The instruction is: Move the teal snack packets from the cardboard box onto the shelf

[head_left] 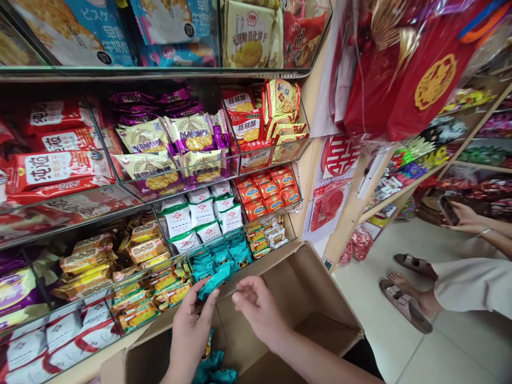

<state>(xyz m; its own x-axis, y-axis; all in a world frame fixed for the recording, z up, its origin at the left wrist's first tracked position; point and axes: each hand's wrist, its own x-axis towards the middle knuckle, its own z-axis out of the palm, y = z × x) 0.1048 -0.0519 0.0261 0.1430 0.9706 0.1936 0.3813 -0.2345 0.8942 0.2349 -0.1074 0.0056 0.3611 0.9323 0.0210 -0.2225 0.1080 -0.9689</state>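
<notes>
My left hand pinches a small teal snack packet between thumb and fingers, just in front of the shelf. To its right, my right hand hovers over the box with its fingers loosely bent and apart, nothing visible in them. Below both hands is an open cardboard box, with several teal packets at its bottom, partly hidden by my left forearm. A shelf compartment of matching teal packets lies right behind the held one.
Clear-fronted compartments hold white-and-green packets, orange-red packets, yellow packets and purple biscuit packs. Red bags hang at upper right. Another person's hand holds a phone at the right, above the tiled floor.
</notes>
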